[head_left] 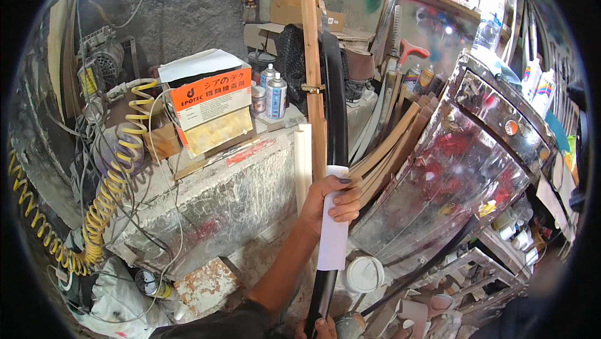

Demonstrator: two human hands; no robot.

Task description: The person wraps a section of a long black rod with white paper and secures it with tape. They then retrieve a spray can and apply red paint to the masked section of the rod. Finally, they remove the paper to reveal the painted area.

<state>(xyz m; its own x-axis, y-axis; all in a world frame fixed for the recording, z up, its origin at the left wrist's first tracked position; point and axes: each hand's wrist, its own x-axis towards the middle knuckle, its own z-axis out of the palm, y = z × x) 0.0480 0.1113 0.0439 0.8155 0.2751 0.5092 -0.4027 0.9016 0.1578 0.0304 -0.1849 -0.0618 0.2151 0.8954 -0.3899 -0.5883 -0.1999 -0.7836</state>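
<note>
A long, glossy black strip (pixel 339 120), slightly curved, stands upright in front of me and runs down to the lower edge. My left hand (pixel 332 201) is closed around a white paper-like sheet (pixel 333 245) wrapped over its middle, pressing the sheet against the strip. At the lower edge, part of my right hand (pixel 323 328) shows, its fingers around the strip's low end. Just behind and left of the strip stands a wooden slat (pixel 311 38) with a small brass-coloured fitting (pixel 312 88). Two pale tubes (pixel 303 157) stand beside the slat.
An orange-and-white carton (pixel 213 104) and spray cans (pixel 275 96) sit on a concrete ledge (pixel 213 182). A yellow coiled air hose (pixel 100 226) hangs left. On the right are a paint-stained cabinet (pixel 451 151) and curved brown strips (pixel 394 145). A white-lidded tub (pixel 365 274) stands low.
</note>
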